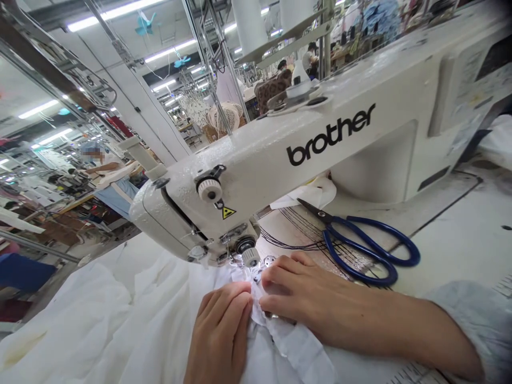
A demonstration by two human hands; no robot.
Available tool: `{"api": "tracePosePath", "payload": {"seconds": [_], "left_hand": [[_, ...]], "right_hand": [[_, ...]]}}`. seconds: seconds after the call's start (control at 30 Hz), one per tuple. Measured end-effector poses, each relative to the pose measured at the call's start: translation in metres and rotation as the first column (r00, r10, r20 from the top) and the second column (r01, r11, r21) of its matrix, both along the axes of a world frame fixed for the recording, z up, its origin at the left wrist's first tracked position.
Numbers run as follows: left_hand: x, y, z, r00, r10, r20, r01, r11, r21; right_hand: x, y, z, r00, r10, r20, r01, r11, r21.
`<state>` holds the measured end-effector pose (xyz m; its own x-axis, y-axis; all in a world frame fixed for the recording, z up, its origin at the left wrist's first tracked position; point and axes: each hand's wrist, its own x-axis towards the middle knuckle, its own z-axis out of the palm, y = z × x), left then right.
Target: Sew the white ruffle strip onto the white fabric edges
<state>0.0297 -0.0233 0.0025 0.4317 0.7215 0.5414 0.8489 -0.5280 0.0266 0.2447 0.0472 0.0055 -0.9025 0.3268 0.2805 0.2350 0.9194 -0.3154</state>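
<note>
White fabric [156, 314] spreads over the sewing machine's bed, with a narrow folded strip [298, 341] running up to the presser foot area. My left hand [224, 325] lies low on the cloth, left of the strip, its fingers pressed together and the tips at the strip's edge. From the right, my right hand [304, 290] bends its fingers and thumb around the same strip, close to the needle. The white sewing machine [256, 165], marked "brother", stands over both hands. Its needle tip is hard to make out behind the head parts and fingers.
Blue-handled scissors [360, 245] lie on the machine table, just beyond my right wrist. Dark threads [296, 234] trail beneath the arm, near a white piece of material [308, 194]. A co-worker [98, 160] is farther back at the left, among other worktables.
</note>
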Motion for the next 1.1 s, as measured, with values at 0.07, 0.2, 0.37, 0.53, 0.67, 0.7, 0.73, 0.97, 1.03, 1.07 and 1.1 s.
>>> {"api": "tracePosePath", "payload": {"seconds": [0.07,0.2,0.37,0.53,0.67,0.7,0.73,0.97,1.03,1.07,1.1], "left_hand": [[0.002,0.0,0.001,1.0,-0.006,-0.009,0.006,1.0,0.005],[0.0,-0.003,0.001,0.999,-0.031,-0.04,0.032,0.999,0.023],[-0.001,-0.002,0.001,0.997,-0.048,-0.066,0.049,0.999,0.012],[-0.001,0.002,0.002,0.998,-0.007,-0.057,0.006,1.0,-0.014],[0.0,0.001,0.001,0.999,0.054,0.006,-0.053,0.996,-0.067],[-0.001,-0.001,0.0,0.997,0.069,0.021,-0.067,0.994,-0.083],[-0.001,-0.002,-0.002,0.996,0.08,0.033,-0.076,0.992,-0.098],[0.0,0.0,-0.006,0.983,0.137,0.126,-0.107,0.97,-0.218],[-0.001,-0.002,0.0,0.977,0.153,0.145,-0.115,0.963,-0.246],[-0.003,-0.006,0.005,0.973,0.172,0.155,-0.129,0.958,-0.255],[-0.006,-0.013,0.012,0.966,0.21,0.147,-0.165,0.948,-0.272]], "right_hand": [[-0.001,0.0,0.0,1.0,-0.008,0.005,0.008,1.0,-0.008],[-0.001,-0.001,0.002,1.0,-0.018,0.004,0.018,1.0,-0.002],[-0.001,-0.001,0.003,1.0,-0.018,0.019,0.018,1.0,-0.002],[-0.006,0.001,-0.005,0.998,-0.065,-0.007,0.065,0.998,-0.023],[-0.008,0.0,-0.005,0.998,-0.063,0.007,0.063,0.998,-0.009],[-0.008,-0.001,-0.004,0.998,-0.067,0.018,0.067,0.998,0.001],[-0.008,0.0,-0.004,0.997,-0.071,0.025,0.071,0.997,0.009],[-0.007,0.004,-0.01,0.998,-0.052,-0.024,0.054,0.995,0.089],[-0.004,-0.003,-0.008,0.997,-0.037,-0.069,0.038,0.999,0.015],[-0.002,-0.008,-0.006,0.995,-0.031,-0.098,0.027,0.998,-0.049],[0.001,-0.015,-0.004,0.993,-0.027,-0.114,0.013,0.993,-0.118]]}}
